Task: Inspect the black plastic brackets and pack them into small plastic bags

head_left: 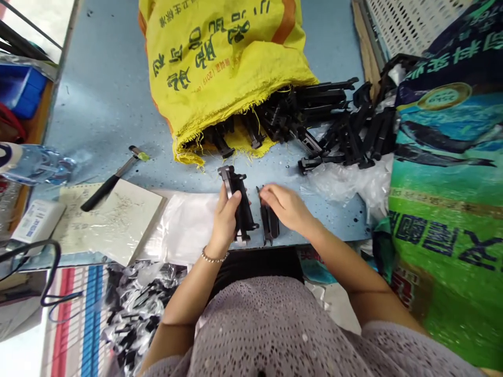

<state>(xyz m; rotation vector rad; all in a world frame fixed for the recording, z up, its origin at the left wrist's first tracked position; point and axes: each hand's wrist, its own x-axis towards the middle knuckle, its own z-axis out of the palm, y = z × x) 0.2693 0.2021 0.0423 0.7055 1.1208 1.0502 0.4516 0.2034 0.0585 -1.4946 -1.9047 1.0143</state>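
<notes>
My left hand (225, 217) is closed around black slotted plastic parts (244, 207), held upright just above the table's front edge. To the right of them, my right hand (286, 205) has its fingers bent together at the top end of another long black part (269, 225), which stands near the edge. Whether that part is one piece or two side by side I cannot tell. Beyond both hands, a yellow woven sack (236, 68) lies with its frayed mouth toward me, and a heap of similar black parts (314, 115) spills from it to the right.
A hammer (113, 180) lies on a paper pad (118, 220) at left, near a small white box (38, 222) and a plastic bottle (39, 163). Clear plastic bags (181, 222) lie beside my left hand. A green-blue sack (448, 199) stands at right. Bagged black parts (137, 309) sit below the table.
</notes>
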